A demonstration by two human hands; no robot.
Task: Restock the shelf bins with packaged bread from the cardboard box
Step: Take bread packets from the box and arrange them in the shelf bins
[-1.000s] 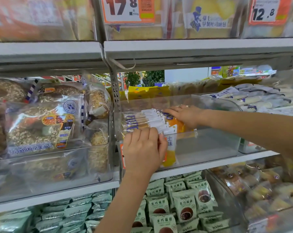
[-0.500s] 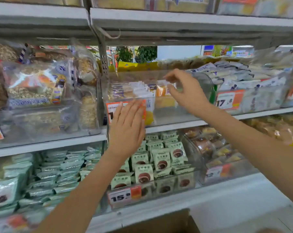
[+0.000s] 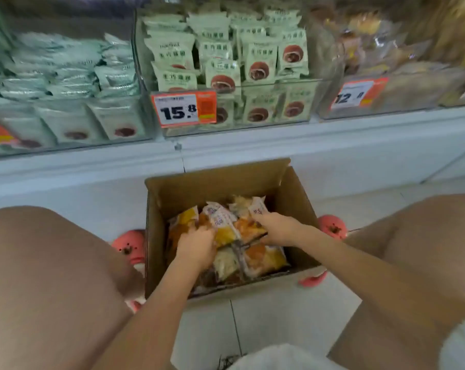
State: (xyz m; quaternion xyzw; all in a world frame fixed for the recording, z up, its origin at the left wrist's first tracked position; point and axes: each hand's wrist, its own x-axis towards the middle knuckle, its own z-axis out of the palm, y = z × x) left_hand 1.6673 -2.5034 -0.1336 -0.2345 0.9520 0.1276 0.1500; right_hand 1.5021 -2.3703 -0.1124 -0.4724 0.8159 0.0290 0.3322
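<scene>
Both forearms reach down and forward from the near edge into an open cardboard box that stands on the pale tiled floor between the person's bare knees. The left hand sits in the left part of the box, knuckles up, its fingers curled into the yellow and orange bread packets and gripping the edge of one. The right hand lies further right and slightly farther in, fingers bent round the top of a white-ended packet that it holds. The packets lie heaped and tilted across the bottom of the box, touching one another. Pink shoes show at either side of the box. Beyond the box runs a white shelf base, and on it stand clear bins: the middle one holds pale green packets with a brown round printed on them, behind an orange and white price tag reading 15.8; the left bin holds similar green packs, and the right bin blurred brownish goods.
</scene>
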